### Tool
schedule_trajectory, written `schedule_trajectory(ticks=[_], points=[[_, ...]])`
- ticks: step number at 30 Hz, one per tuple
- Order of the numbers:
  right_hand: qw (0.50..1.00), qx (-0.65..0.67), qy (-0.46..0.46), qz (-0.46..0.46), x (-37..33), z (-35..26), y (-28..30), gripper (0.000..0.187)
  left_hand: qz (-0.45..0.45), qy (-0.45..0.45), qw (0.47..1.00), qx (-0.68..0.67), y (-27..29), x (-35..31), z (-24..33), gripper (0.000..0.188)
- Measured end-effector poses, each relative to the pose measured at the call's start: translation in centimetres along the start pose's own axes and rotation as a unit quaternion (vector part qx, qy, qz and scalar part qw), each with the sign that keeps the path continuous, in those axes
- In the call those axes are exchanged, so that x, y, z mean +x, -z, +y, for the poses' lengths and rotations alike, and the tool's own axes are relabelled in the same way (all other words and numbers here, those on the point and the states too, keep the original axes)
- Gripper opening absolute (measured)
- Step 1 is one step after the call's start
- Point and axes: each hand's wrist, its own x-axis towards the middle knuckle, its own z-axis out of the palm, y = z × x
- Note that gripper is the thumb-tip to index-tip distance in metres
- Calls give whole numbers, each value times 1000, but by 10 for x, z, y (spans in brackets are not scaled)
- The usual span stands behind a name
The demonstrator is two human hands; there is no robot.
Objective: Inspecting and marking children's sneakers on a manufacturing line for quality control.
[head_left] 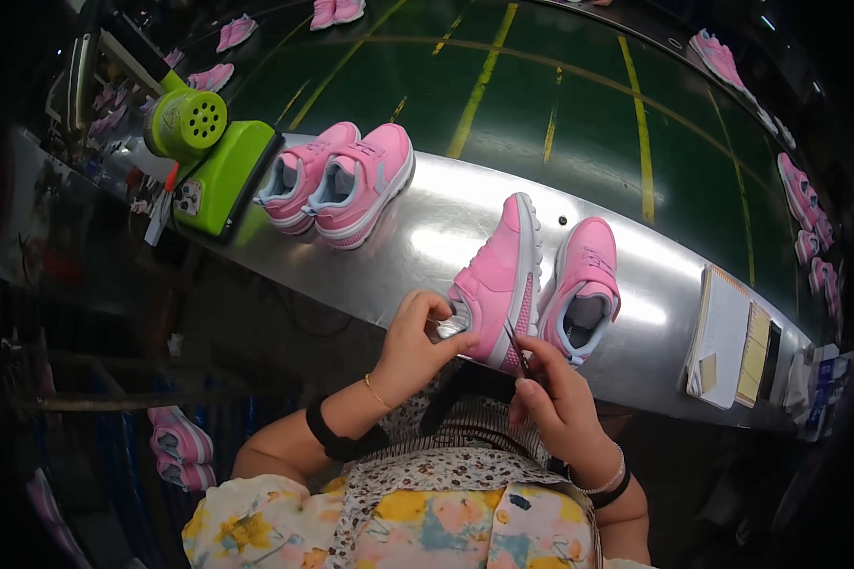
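A pink sneaker (503,266) lies tipped on its side at the edge of the metal ledge, its pale, pink-studded sole turned to the right. My left hand (417,337) grips it at the heel and collar, fingers closed around the opening. Between the thumb and fingers of my right hand (555,398) is a slim dark pointed tool (515,347), its tip against the sole edge near the heel. Whether it is tweezers or snips I cannot make out. Just right of the held shoe, a matching pink sneaker (586,280) stands upright.
Left along the ledge (446,180) stands another pair of pink sneakers (351,185), beside a green device (223,175) with a round perforated head. At right lies a notepad (721,337). Beyond runs a green conveyor belt (579,104) with yellow lines; more pink shoes (716,57) lie around it.
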Motion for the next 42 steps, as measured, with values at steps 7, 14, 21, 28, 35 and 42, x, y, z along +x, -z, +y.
schedule_trajectory(ticks=[7, 14, 21, 28, 35, 42], points=[[999, -27, -12, 39, 2, -1, 4, 39, 169, -109, 977, -68, -1, 11, 7, 23], [999, -36, -9, 34, 4, -3, 2, 39, 195, -99, 974, -49, 1, 17, 7, 17], [998, -34, -20, 41, 2, -2, 3, 37, 215, -157, 964, 2, 2, 20, 8, 13], [999, -34, -19, 38, 3, -3, 1, 37, 205, -169, 964, 4, 5, 23, 1, 13], [998, -46, -26, 33, 4, -7, 2, 37, 152, -170, 974, -8, 12, 29, 2, 11], [972, -208, 67, 89, 6, -20, -7, 45, 118, -172, 978, -7, 10, 30, -3, 10]])
